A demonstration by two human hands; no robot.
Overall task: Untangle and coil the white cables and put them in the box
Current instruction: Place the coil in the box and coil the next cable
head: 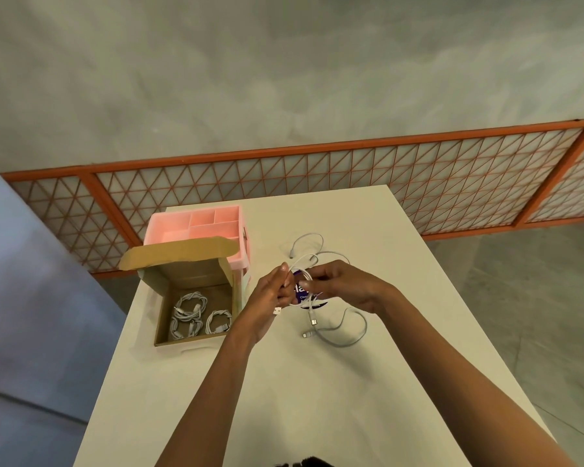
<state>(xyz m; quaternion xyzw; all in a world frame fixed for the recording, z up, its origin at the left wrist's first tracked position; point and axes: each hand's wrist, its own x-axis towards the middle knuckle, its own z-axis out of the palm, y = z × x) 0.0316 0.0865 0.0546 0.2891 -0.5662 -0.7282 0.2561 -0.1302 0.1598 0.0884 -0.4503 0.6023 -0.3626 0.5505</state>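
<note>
White cable [304, 260] held over the counter [317, 382] — left hand [273, 293] grips one end, right hand [346, 287] pinches a loop — beside the box [189, 268].

A white table [317, 416] runs away from the viewer. At its 9 o'clock edge sits an open cardboard box [193, 269], flap raised. Just behind that, at 11 o'clock, stands a pink divided organiser [169, 227]. Near the middle lie loose white cables [313, 321], their loops trailing toward 12 and 4 o'clock across a round purple label [299, 288].
</note>
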